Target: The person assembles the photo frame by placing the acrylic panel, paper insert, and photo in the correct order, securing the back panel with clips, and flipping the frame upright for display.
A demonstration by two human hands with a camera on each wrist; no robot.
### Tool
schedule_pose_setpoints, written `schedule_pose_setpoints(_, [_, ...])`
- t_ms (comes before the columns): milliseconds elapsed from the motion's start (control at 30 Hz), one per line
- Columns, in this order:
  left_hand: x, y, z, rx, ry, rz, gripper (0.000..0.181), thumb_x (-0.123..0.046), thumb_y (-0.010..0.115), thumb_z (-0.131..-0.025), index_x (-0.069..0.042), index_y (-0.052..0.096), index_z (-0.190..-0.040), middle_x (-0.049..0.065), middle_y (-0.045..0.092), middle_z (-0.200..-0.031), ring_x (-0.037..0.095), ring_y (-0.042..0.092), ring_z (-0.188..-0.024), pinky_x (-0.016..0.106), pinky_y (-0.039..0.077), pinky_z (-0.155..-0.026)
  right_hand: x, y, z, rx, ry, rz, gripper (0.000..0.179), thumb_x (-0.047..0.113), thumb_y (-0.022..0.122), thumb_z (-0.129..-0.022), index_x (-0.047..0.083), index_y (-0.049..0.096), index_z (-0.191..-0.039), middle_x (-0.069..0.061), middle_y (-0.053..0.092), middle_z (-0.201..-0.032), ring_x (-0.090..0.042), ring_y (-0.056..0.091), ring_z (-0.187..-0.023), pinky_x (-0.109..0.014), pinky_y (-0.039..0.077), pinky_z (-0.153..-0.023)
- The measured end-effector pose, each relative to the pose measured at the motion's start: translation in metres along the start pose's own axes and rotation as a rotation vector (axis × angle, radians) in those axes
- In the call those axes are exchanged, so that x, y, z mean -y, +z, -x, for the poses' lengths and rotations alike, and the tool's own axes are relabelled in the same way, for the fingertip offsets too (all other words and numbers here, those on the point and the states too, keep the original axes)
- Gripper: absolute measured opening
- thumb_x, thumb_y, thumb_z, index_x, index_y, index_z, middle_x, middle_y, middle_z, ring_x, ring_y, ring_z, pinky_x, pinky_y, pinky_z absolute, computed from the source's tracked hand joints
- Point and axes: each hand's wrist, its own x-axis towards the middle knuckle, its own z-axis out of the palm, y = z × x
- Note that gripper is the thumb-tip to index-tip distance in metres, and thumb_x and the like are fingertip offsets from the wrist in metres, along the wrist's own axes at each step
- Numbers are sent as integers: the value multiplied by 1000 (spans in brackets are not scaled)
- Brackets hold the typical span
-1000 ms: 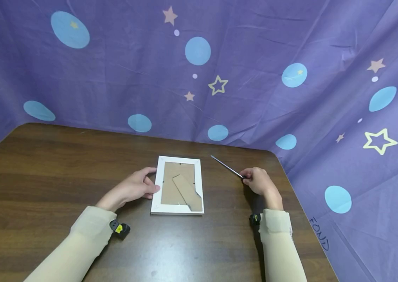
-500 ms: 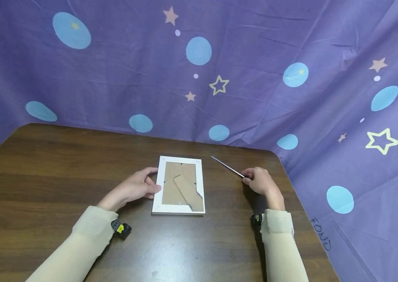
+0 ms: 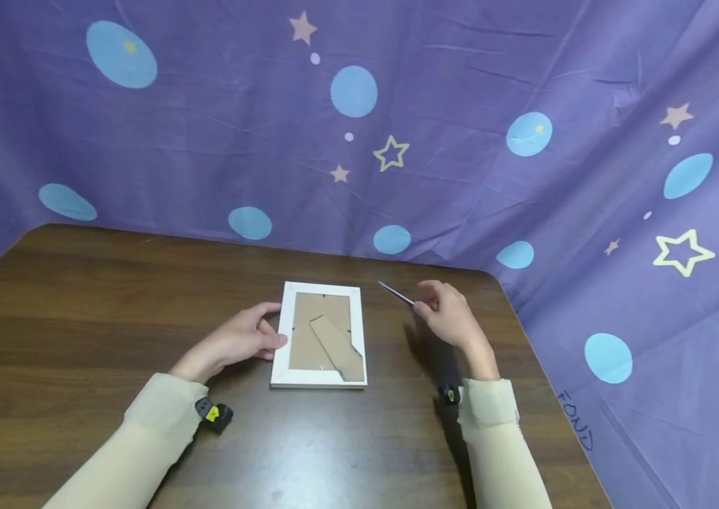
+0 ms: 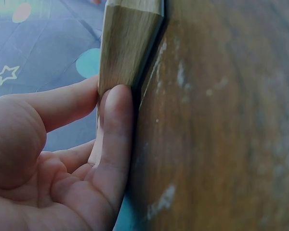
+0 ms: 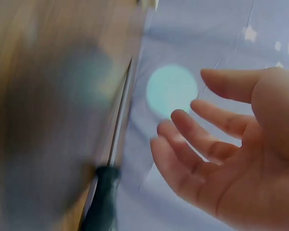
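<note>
A white picture frame (image 3: 319,335) lies back side up, its brown backing board showing, with a stand leg (image 3: 336,345) slanting across it. My left hand (image 3: 238,341) grips its left edge, thumb over the border. Up close in the left wrist view, the fingers of that hand (image 4: 62,178) press against the frame's wood-toned side (image 4: 127,45). Right of the frame lies a screwdriver (image 3: 395,292) with a dark handle (image 5: 102,199) and thin metal shaft. My right hand (image 3: 454,318) hovers over the handle, hiding it from the head view. Its fingers (image 5: 207,144) are spread apart from the screwdriver, holding nothing.
The brown wooden table (image 3: 111,304) has rounded far corners. A purple curtain (image 3: 206,106) with stars and blue dots hangs right behind it and along its right side. Dark wrist straps (image 3: 214,415) sit by both sleeves.
My right hand has let go of the screwdriver handle and moved left and slightly away from me, above the tool. The left hand and the picture frame have stayed in place.
</note>
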Motion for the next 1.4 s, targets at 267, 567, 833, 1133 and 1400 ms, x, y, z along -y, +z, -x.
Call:
schedule_pose_setpoints(267, [0,-1,2,5,2,-5,82,-9,73,-99,8,25,-163,19,68,-103,20,71,-83,34,66,-79,50,22,2,57,24,-125,56,22,71,-101,-3,50,-146,-16,66,-111,-29,65,-100,-46,57,-88])
schedule_pose_setpoints(567, [-3,1,3,-5,-6,-42,79,-11,73,-100,9,28,-161,17,70,-102,19,71,-81,34,66,-78,76,45,11,212,103,-237,62,22,70,-103,-6,42,-150,-13,58,-98,-20,69,-63,-34,60,-61])
schedule_pose_setpoints(833, [-6,1,5,-4,8,-65,77,-10,73,-100,13,30,-159,18,70,-100,19,71,-79,34,66,-75,83,56,14,322,144,-261,68,27,71,-103,-10,39,-150,-14,59,-95,-24,70,-58,-35,63,-60])
schedule_pose_setpoints(1133, [-5,1,5,4,9,-96,77,-12,72,-100,13,30,-159,15,70,-98,18,71,-80,32,66,-74,85,66,17,414,158,-365,71,19,77,-99,-13,37,-147,-17,63,-97,-21,70,-65,-37,65,-56])
schedule_pose_setpoints(1400, [-9,0,9,10,29,-237,81,-17,74,-99,10,30,-162,11,66,-96,18,72,-81,35,65,-78,88,67,19,415,162,-384,71,15,78,-98,-12,36,-149,-20,60,-106,-22,71,-71,-37,65,-56])
